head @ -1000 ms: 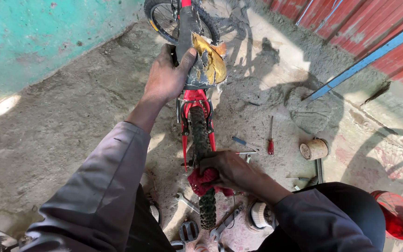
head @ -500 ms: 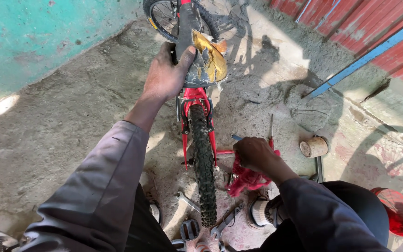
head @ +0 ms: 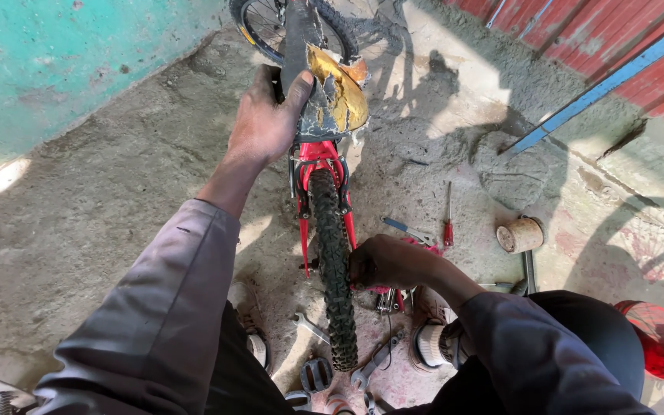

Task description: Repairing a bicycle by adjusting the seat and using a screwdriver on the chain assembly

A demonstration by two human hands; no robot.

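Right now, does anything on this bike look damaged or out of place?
Yes: the saddle under the left hand is torn open, its dark cover split and yellow padding showing. Tools, including a red-handled screwdriver, lie scattered on the ground.

left hand (head: 264, 123) extended, gripping; right hand (head: 384, 263) bent, fingers curled

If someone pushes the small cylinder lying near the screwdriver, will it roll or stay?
The cylinder lies on its side, so it would probably roll. The rough concrete floor may stop it soon. It looks like wood or cork, so likely light.
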